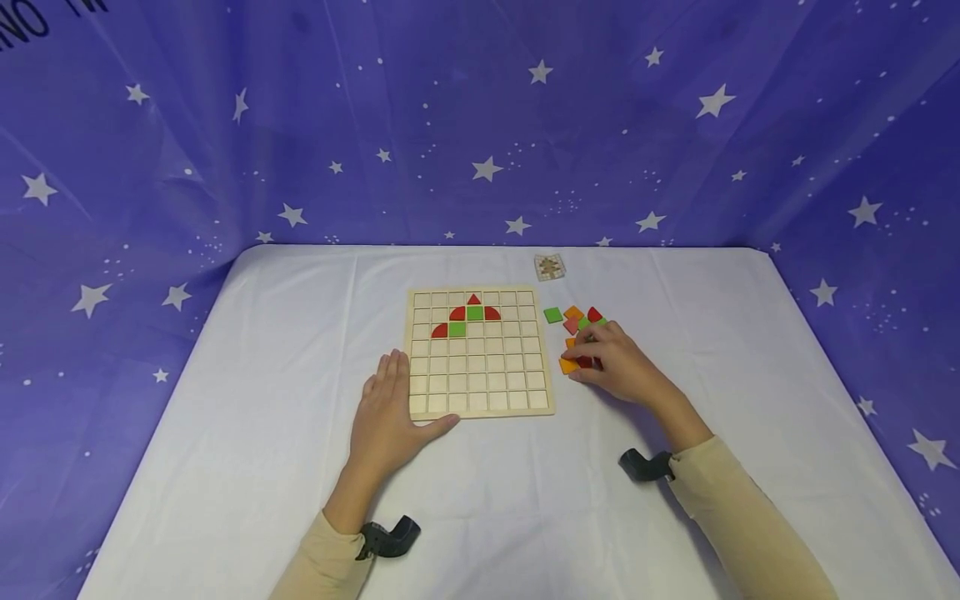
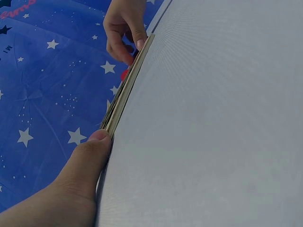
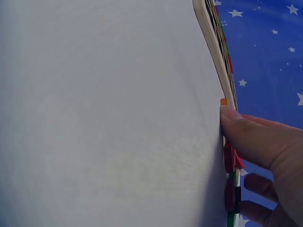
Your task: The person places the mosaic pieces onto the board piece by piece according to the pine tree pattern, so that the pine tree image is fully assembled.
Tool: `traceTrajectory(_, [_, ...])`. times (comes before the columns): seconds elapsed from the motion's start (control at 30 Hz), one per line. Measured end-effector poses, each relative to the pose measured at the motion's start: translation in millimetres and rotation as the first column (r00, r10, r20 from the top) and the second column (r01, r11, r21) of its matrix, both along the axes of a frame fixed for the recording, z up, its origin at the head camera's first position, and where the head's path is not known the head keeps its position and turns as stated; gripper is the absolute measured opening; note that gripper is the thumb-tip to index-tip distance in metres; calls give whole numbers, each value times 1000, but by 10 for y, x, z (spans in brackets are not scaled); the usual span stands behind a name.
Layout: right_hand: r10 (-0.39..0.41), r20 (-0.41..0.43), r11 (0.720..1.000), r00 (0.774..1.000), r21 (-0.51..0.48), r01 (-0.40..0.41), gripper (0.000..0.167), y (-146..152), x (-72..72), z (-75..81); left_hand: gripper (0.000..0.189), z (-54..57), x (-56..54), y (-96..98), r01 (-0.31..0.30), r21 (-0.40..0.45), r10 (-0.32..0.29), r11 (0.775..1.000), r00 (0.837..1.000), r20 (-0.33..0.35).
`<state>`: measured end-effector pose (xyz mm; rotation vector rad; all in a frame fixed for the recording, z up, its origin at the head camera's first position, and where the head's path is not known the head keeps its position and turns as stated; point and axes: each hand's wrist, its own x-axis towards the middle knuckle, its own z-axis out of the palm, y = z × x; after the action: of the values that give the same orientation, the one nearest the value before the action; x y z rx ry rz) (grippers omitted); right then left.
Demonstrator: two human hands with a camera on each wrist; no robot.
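Observation:
A square wooden grid board [image 1: 477, 364] lies on the table. Set in its upper cells are a red triangle [image 1: 474, 299], several red quarter-round tiles [image 1: 440, 332] and two green square tiles [image 1: 475, 313]. My left hand [image 1: 384, 417] rests against the board's lower left corner, its straight fingers along the left side and the thumb on the near edge. To the right of the board, my right hand [image 1: 617, 364] reaches over loose coloured tiles. Thumb and forefinger pinch an orange tile [image 1: 568, 366] at the near end of the pile. Dark red tiles [image 3: 229, 157] show beneath that hand.
Loose green [image 1: 552, 315], orange [image 1: 573, 313] and red tiles [image 1: 595, 314] lie beyond the right hand. A small patterned square card [image 1: 550, 267] lies behind the board's far right corner. White cloth [image 1: 262, 375] covers the table, and a starry blue curtain [image 1: 420, 125] hangs behind.

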<state>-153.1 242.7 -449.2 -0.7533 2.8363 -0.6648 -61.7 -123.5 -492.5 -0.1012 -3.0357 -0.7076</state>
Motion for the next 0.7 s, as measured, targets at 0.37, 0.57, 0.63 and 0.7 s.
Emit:
traceTrajectory(0.37, [-1, -33, 1000, 999, 19, 2, 26, -71, -5, -29, 128, 9, 10, -1, 5, 4, -5, 1000, 1000, -8])
traceTrajectory(0.57, [-15, -52, 1000, 999, -9, 15, 31, -162, -69, 8, 128, 8, 11, -8, 5, 3, -5, 1000, 1000, -3])
traceTrajectory(0.63, [-6, -57, 1000, 998, -17, 5, 31, -218, -106, 23, 128, 6, 11, -9, 4, 4, -4, 1000, 1000, -4])
traceTrajectory(0.7, [7, -62, 1000, 998, -20, -8, 31, -289, -145, 30, 128, 5, 12, -9, 5, 6, -5, 1000, 1000, -5])
